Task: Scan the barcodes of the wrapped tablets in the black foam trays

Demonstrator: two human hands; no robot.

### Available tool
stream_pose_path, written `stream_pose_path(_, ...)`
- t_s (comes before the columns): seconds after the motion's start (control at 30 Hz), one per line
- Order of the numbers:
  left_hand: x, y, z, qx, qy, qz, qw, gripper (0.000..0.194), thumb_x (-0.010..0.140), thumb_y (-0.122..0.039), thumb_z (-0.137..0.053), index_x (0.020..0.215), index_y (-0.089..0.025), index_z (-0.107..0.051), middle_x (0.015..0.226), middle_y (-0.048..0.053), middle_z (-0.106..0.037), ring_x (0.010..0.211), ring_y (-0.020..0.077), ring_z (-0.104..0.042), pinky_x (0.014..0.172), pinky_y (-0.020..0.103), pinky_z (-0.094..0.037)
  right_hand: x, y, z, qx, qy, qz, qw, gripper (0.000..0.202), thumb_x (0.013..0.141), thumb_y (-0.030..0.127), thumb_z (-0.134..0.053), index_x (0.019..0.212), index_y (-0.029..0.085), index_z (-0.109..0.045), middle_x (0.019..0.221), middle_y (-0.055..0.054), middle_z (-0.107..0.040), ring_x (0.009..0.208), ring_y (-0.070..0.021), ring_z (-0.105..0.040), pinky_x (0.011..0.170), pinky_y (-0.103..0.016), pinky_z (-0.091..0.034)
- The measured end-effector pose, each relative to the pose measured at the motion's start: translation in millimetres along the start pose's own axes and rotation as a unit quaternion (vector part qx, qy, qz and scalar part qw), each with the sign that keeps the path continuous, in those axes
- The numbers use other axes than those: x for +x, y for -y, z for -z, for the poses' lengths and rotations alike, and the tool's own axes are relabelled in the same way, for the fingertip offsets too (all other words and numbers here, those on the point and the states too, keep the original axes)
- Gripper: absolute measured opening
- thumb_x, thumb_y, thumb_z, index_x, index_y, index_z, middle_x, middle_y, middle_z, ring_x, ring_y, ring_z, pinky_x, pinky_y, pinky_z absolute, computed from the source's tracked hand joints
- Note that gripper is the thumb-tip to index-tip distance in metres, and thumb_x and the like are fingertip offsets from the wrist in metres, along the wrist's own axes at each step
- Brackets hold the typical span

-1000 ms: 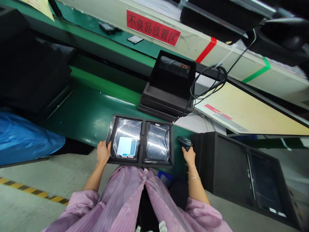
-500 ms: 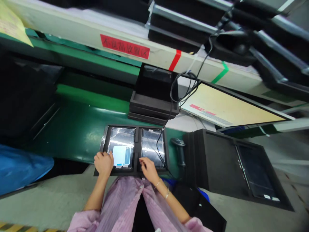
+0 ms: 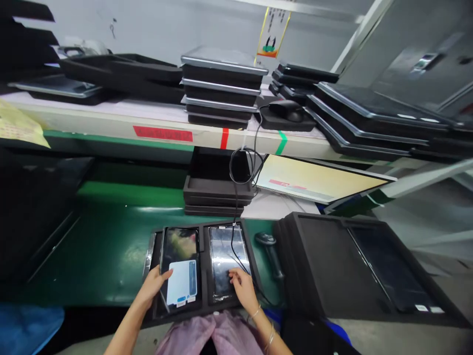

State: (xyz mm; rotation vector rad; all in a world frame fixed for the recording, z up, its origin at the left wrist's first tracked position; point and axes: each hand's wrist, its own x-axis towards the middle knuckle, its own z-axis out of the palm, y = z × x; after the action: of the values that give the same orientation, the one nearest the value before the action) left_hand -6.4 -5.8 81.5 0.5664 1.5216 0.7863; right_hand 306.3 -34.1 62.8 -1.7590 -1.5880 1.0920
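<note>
A black foam tray (image 3: 204, 276) with two compartments lies on the bench before me. In its left compartment is a flat tablet-like screen (image 3: 181, 276) with a lit white and blue label-like area, its left edge tipped up. My left hand (image 3: 153, 283) grips that edge, thumb on the front and fingers hidden behind. The right compartment holds a second screen (image 3: 225, 246), dark, shiny and film-covered. Over its lower right part hovers my right hand (image 3: 243, 288), fingers curled and pinched; whatever they hold, if anything, cannot be made out.
A handheld scanner (image 3: 269, 251) lies right of the tray, its black cable (image 3: 234, 236) crossing over the right screen. Stacked foam trays (image 3: 218, 192) stand behind; another stack (image 3: 332, 266) is at right with a dark screen. A monitor (image 3: 321, 180) leans under the shelf (image 3: 155, 121).
My head view has tilted up, showing more of the shelf. The left hand now has the left screen's edge lifted. My right hand has moved further over the right screen.
</note>
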Motion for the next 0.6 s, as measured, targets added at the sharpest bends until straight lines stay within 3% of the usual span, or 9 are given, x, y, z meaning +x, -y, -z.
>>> stream_pose_path(0.1,-23.5,-37.3,1.5,-0.077,0.037,0.05,0.995,0.034,0.058,-0.027,-0.077,0.084,-0.013,-0.059,0.071,0.007,-0.067,0.065,0.0239,-0.064,0.062,0.032,-0.052,-8.1,-15.9,14.0,-0.098,-0.051,0.028,0.993,0.034,0.079,0.008,-0.035,0.095,0.015,-0.064,0.1,-0.01,-0.063,0.099,-0.0218,-0.058,0.091,-0.037,-0.045)
stream_pose_path(0.2,-38.6,-87.3,0.6,-0.182,-0.024,0.093,0.979,0.025,0.065,-0.021,-0.07,0.087,-0.013,-0.061,0.07,0.007,-0.067,0.059,0.0217,-0.063,0.056,0.031,-0.053,-13.8,-28.5,20.6,-0.261,-0.109,0.014,0.959,0.042,0.076,0.006,-0.04,0.11,0.018,-0.062,0.124,-0.01,-0.053,0.116,-0.0256,-0.047,0.099,-0.041,-0.039)
stream_pose_path(0.27,-36.0,-126.3,-16.2,-0.242,-0.049,0.062,0.967,0.018,0.071,-0.018,-0.064,0.088,-0.012,-0.062,0.072,0.007,-0.067,0.061,0.0199,-0.064,0.059,0.03,-0.054,-11.5,-32.2,19.9,-0.322,-0.127,-0.016,0.938,0.045,0.078,0.008,-0.044,0.12,0.018,-0.057,0.129,-0.01,-0.049,0.116,-0.0265,-0.046,0.097,-0.04,-0.041)
stream_pose_path(0.33,-21.6,-166.1,-50.7,-0.303,-0.035,-0.003,0.952,0.013,0.076,-0.016,-0.058,0.088,-0.012,-0.062,0.075,0.007,-0.067,0.065,0.0187,-0.064,0.063,0.03,-0.056,-4.8,-33.5,17.6,-0.36,-0.14,-0.033,0.922,0.046,0.08,0.01,-0.045,0.125,0.018,-0.054,0.126,-0.011,-0.051,0.112,-0.0256,-0.048,0.094,-0.039,-0.043)
stream_pose_path(0.4,1.1,-202.6,-97.3,-0.377,-0.012,-0.065,0.924,0.012,0.08,-0.014,-0.053,0.089,-0.011,-0.061,0.079,0.006,-0.066,0.07,0.016,-0.064,0.067,0.028,-0.055,2.4,-36.0,16.6,-0.387,-0.156,-0.039,0.908,0.045,0.082,0.01,-0.044,0.125,0.019,-0.054,0.121,-0.011,-0.054,0.107,-0.0247,-0.05,0.09,-0.037,-0.045)
stream_pose_path(0.47,26.2,-232.1,-145.2,-0.429,-0.058,-0.108,0.895,0.013,0.078,-0.006,-0.053,0.09,-0.011,-0.058,0.086,0.006,-0.065,0.073,0.012,-0.062,0.069,0.023,-0.054,5.7,-41.6,18.1,-0.406,-0.172,-0.045,0.896,0.044,0.082,0.007,-0.042,0.123,0.019,-0.056,0.118,-0.01,-0.055,0.104,-0.0237,-0.052,0.086,-0.036,-0.046)
stream_pose_path(0.53,49.0,-251.6,-185.8,-0.432,-0.096,-0.122,0.889,0.018,0.077,-0.005,-0.054,0.094,-0.012,-0.054,0.094,0.005,-0.062,0.078,0.0105,-0.061,0.069,0.021,-0.053,2.4,-49.1,20.6,-0.421,-0.195,-0.055,0.884,0.045,0.082,0.004,-0.04,0.122,0.019,-0.056,0.117,-0.01,-0.056,0.1,-0.0231,-0.053,0.084,-0.035,-0.047)
stream_pose_path(0.6,67.1,-260.2,-215.7,-0.411,-0.127,-0.122,0.895,0.022,0.079,-0.006,-0.053,0.1,-0.013,-0.05,0.1,0.006,-0.06,0.082,0.0109,-0.061,0.067,0.021,-0.052,-6.5,-54.6,20.9,-0.429,-0.223,-0.063,0.873,0.047,0.082,0.002,-0.039,0.123,0.018,-0.055,0.115,-0.01,-0.057,0.097,-0.0219,-0.054,0.082,-0.033,-0.047)
